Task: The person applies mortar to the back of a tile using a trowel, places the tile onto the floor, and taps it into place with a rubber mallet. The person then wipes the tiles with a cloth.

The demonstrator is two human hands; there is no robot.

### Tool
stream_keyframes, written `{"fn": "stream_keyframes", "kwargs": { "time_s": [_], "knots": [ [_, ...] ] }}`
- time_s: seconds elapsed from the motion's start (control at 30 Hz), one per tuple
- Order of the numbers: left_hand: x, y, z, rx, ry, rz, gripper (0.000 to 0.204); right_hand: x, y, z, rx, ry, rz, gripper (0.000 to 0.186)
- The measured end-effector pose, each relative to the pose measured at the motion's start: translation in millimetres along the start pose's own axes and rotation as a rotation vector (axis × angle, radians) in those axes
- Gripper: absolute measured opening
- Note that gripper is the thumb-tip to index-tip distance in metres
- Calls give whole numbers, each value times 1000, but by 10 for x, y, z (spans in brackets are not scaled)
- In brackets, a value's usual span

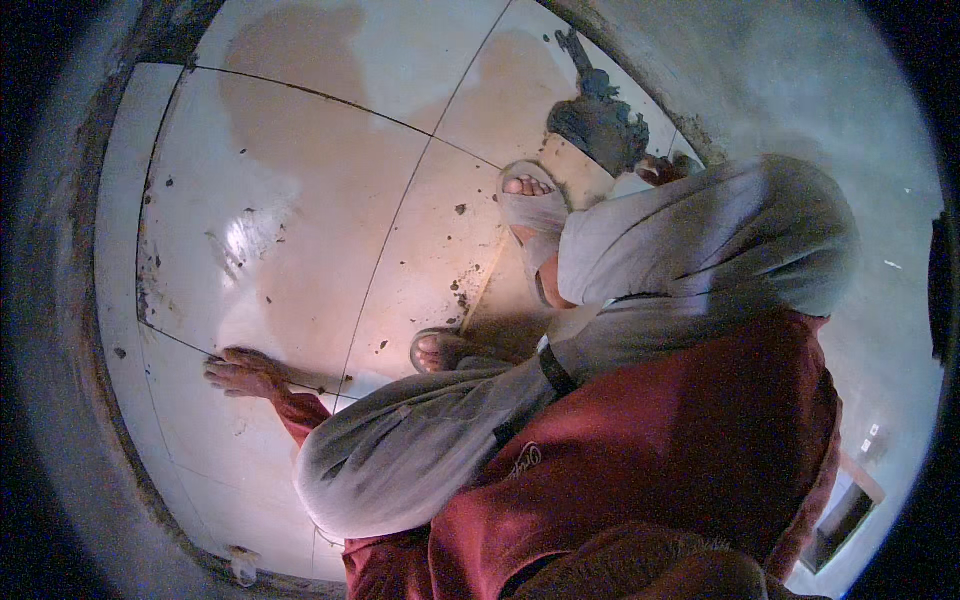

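Observation:
My left hand (245, 373) lies on the pale tiled floor (320, 230) at the left, its fingers stretched out and nothing in them. At the upper right, my right hand (668, 170) shows only in part beyond my raised right knee. It is close to a dark, lumpy mass (600, 125), perhaps wet mud or a crumpled cloth, which has a narrow dark piece reaching up from it. Whether the right fingers hold anything is hidden. Both my feet, in sandals (535, 208), are planted between the two hands.
Dark crumbs (460, 290) are scattered over the tiles near my feet. Damp-looking brownish patches (290, 90) spread across the far floor. A wall with a dirty base (95, 330) curves along the left, and another wall (790, 90) bounds the upper right.

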State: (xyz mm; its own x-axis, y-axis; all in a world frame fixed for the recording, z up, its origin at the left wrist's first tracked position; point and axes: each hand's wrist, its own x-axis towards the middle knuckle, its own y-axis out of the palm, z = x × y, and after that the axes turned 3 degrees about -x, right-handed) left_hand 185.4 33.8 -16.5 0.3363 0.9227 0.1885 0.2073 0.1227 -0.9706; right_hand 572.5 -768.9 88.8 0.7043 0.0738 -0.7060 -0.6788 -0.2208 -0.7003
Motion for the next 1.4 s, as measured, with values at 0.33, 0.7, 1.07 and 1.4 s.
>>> {"fn": "stream_keyframes", "kwargs": {
  "time_s": [0.33, 0.7, 1.07, 1.4],
  "knots": [
    [2503, 696, -244, 21, 1144, -65, 56, -1022, 924, 1583, 200, 138, 275, 44],
    [2374, 860, -585, 190, 686, -193, 56, -1207, 1305, 1734, 103, 150, 444, 50],
    [2457, 842, -1365, -266, 391, -275, 59, -856, 436, 549, -173, 75, 335, 56],
    [2407, 661, -1432, -182, 168, -117, 76, -67, -3712, -435, -595, -114, -182, 63]
  ]
}}
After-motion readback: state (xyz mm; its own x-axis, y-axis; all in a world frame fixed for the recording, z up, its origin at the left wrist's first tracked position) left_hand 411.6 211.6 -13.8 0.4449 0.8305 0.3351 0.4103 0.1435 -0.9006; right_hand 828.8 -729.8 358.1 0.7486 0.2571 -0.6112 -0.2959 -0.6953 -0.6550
